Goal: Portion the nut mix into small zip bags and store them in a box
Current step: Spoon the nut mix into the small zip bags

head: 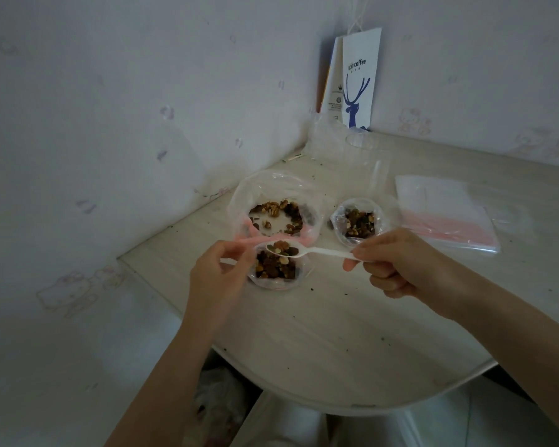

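Right hand (397, 262) grips a white plastic spoon (307, 251) by the handle — bowl loaded with nuts, held over a small zip bag (276, 269) already part-filled. Left hand (218, 272) pinches that bag's rim open. Behind: big bag of nut mix (276, 208), a second filled small bag (359, 222), stack of empty zip bags (446, 214) at right — all on the pale table (336, 333).
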